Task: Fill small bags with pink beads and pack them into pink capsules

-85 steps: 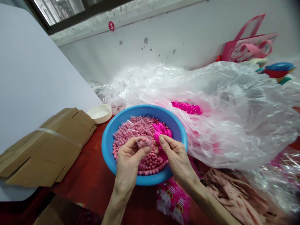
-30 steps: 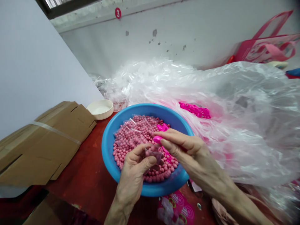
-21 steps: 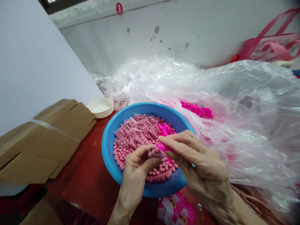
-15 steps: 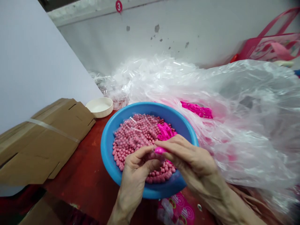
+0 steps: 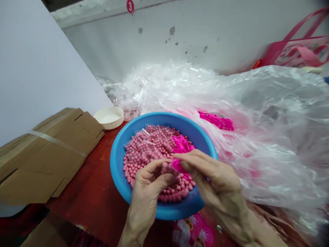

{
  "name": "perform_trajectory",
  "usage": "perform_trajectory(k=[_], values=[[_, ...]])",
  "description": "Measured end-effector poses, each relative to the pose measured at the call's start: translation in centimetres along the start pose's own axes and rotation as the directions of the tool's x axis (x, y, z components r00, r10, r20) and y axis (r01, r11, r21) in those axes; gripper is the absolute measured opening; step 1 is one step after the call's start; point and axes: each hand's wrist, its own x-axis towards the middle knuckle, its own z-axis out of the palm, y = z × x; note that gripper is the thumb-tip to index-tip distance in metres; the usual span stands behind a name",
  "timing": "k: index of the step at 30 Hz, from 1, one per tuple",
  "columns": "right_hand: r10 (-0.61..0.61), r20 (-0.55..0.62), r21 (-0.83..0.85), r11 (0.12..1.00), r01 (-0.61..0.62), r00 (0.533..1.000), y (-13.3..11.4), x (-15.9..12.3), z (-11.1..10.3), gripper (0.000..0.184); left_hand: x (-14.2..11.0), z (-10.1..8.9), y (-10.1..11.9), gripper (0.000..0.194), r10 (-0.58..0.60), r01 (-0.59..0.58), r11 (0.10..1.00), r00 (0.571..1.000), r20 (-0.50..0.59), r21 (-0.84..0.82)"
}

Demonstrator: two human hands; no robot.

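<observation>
A blue plastic basin (image 5: 120,151) sits on the red table, full of small pink beads (image 5: 144,151), with a few clear little bags and bright pink plastic pieces (image 5: 182,144) lying on the beads. My left hand (image 5: 147,190) pinches a small clear bag (image 5: 166,168) holding a few beads, over the basin's near side. My right hand (image 5: 213,178) is closed on a bright pink plastic piece (image 5: 177,165) and holds its tip at the bag's mouth.
A big heap of clear plastic film (image 5: 257,113) fills the right and back, with more pink parts (image 5: 216,120) inside. Flattened cardboard (image 5: 48,151) lies at the left, a white bowl (image 5: 109,117) behind it. A pink printed packet (image 5: 195,231) lies near the table edge.
My right hand brought the pink piece down from above the beads to the mouth of the small bag. My left hand kept its pinch on the bag and lowered slightly.
</observation>
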Motion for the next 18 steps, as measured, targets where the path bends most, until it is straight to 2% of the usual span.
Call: perform_trajectory(k=[1, 2, 4, 7, 9, 10, 13, 18], values=[[0.121, -0.054, 0.068, 0.991, -0.117, 0.991, 0.0, 0.3, -0.1, 0.024, 0.0, 0.0, 0.0, 0.017, -0.014, 0.014, 1.000, 1.000, 0.002, -0.002], [0.256, -0.089, 0.152, 0.959, -0.240, 0.963, 0.0, 0.6, -0.2, 0.017, -0.1, 0.0, 0.1, 0.017, -0.028, 0.028, 1.000, 1.000, 0.006, -0.005], [0.484, -0.069, 0.351, 0.830, -0.433, 0.872, 0.1, 1.3, -0.4, 0.011, -0.1, 0.0, 0.1, 0.017, -0.050, 0.050, 0.999, 0.998, 0.027, -0.010], [0.651, 0.170, 0.603, 0.525, -0.600, 0.740, 0.4, 2.1, -0.4, 0.019, -0.2, 0.0, 0.2, 0.017, -0.049, 0.050, 0.999, 0.997, 0.054, -0.010], [0.666, 0.337, 0.674, 0.324, -0.665, 0.666, 0.6, 2.4, -0.3, 0.020, -0.2, 0.0, 0.2, 0.015, -0.043, 0.044, 0.999, 0.997, 0.069, -0.012], [0.660, 0.393, 0.688, 0.250, -0.681, 0.640, 0.7, 2.6, -0.3, 0.019, -0.2, 0.0, 0.2, 0.015, -0.038, 0.039, 0.999, 0.996, 0.076, -0.015], [0.629, 0.455, 0.718, 0.159, -0.678, 0.630, 0.9, 2.7, -0.1, 0.014, -0.2, 0.1, 0.2, 0.016, -0.020, 0.022, 1.000, 0.996, 0.089, -0.019], [0.620, 0.415, 0.770, 0.151, -0.621, 0.666, 0.9, 3.0, 0.1, 0.011, -0.3, -0.1, 0.1, 0.016, 0.004, -0.006, 1.000, 0.998, 0.055, 0.024]])
